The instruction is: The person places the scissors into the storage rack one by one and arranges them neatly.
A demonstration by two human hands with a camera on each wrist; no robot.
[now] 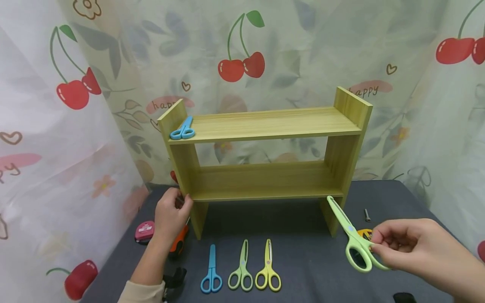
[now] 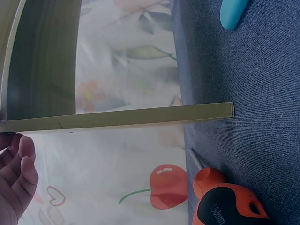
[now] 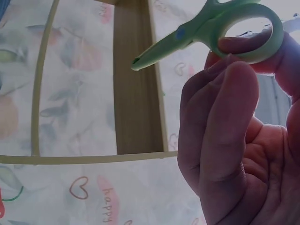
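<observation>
My right hand pinches a pair of light green scissors by one handle loop. Their closed blades point up and left, overlapping the shelf's lower right corner in the head view. In the right wrist view, fingertips press against the handle loop of the scissors. My left hand grips the left side panel of a two-tier wooden shelf near the lower board. Its curled fingers lie against the panel's outer face in the left wrist view. Blue scissors lie on the top board's left end.
Blue scissors, green scissors and yellow scissors lie in a row before the shelf. At left are a pink tape measure and an orange-black screwdriver. A screw and a yellow round object lie at right.
</observation>
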